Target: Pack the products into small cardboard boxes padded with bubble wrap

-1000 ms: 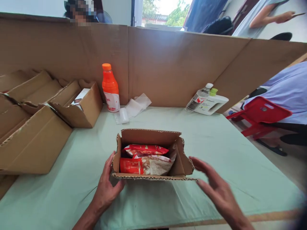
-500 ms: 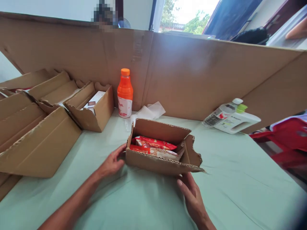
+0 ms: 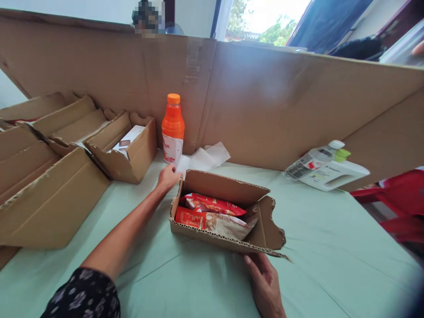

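Observation:
An open cardboard box [image 3: 212,238] sits on the green cloth in front of me. Inside lie two red-and-tan snack packets [image 3: 215,205], side by side. My left hand [image 3: 168,177] reaches to the box's far left corner, close to some crumpled translucent sheets [image 3: 207,157]; its fingers are bent and partly hidden, so its grip is unclear. Against the box's near lower edge, toward the right end, rests my right hand [image 3: 265,278], thumb apart and open, fingertips hidden under the cardboard.
An orange bottle [image 3: 172,128] stands behind the box. More cardboard boxes [image 3: 53,198] fill the left side, one holding a white carton [image 3: 130,137]. A clear bottle [image 3: 311,161] leans on a white jug [image 3: 338,174] at right. A cardboard wall [image 3: 265,101] closes the back.
My left hand has moved up and forward from the box's left end to its far corner. The box has come slightly nearer to me. My right hand stays at the near edge.

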Tool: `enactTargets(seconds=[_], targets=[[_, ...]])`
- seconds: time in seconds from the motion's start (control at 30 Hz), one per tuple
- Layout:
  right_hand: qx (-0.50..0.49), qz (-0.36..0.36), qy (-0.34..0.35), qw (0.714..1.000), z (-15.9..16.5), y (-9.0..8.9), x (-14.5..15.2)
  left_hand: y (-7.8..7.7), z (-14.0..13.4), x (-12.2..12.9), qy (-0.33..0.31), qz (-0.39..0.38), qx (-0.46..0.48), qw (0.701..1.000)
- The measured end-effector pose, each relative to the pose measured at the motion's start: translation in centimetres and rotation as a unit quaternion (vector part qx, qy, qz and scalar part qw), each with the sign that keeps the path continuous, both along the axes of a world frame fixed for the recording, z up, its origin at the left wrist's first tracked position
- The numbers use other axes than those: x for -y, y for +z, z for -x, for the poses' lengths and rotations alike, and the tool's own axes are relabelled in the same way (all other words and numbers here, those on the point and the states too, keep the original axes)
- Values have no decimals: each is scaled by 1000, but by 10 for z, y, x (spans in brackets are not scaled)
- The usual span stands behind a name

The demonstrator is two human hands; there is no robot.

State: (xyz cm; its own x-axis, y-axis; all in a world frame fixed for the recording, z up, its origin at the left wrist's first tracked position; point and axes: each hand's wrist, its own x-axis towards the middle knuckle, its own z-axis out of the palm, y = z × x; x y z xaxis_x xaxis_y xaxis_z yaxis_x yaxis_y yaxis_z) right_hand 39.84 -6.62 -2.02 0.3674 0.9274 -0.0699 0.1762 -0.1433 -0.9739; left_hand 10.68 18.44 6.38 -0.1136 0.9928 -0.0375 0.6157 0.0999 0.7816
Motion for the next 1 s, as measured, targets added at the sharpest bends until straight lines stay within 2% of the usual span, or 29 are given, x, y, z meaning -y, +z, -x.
enactTargets(seconds=[0.1, 0.17, 0.2, 0.27, 0.3, 0.37, 0.47, 0.57, 0.7, 0.77, 0.87, 0.93, 1.0], targets=[[-13, -7, 17, 1000, 5, 1, -2, 11, 54, 55, 64, -62, -10, 996], [-17, -13, 33, 999, 8, 1, -3, 6, 88, 106, 88, -91, -9, 992], [-15, -17, 42, 999, 10, 2, -4, -1, 100, 133, 73, -89, 20, 993], [0, -24, 61, 998, 13, 5, -6, -21, 112, 180, -45, -35, 105, 993], [12, -25, 67, 997, 14, 8, -7, -30, 110, 197, -101, -14, 147, 984], [49, -16, 73, 996, 16, 13, -12, -45, 95, 216, -160, -5, 189, 969], [111, -1, 91, 990, 19, 21, -24, -49, 58, 207, -182, -27, 197, 963], [159, -9, 96, 983, 20, 29, -49, -42, 27, 172, -156, -51, 205, 965], [174, -19, 72, 982, 21, 36, -100, -40, 10, 122, -129, -67, 220, 965], [163, -17, 75, 984, 21, 36, -123, -41, 10, 107, -116, -72, 217, 967], [149, -16, 70, 986, 22, 31, -129, -38, 13, 110, -97, -81, 207, 970], [138, -23, 55, 989, 21, 26, -113, -34, 15, 127, -92, -85, 207, 970], [118, -28, 48, 991, 19, 23, -86, -35, 20, 153, -107, -125, 185, 969]])
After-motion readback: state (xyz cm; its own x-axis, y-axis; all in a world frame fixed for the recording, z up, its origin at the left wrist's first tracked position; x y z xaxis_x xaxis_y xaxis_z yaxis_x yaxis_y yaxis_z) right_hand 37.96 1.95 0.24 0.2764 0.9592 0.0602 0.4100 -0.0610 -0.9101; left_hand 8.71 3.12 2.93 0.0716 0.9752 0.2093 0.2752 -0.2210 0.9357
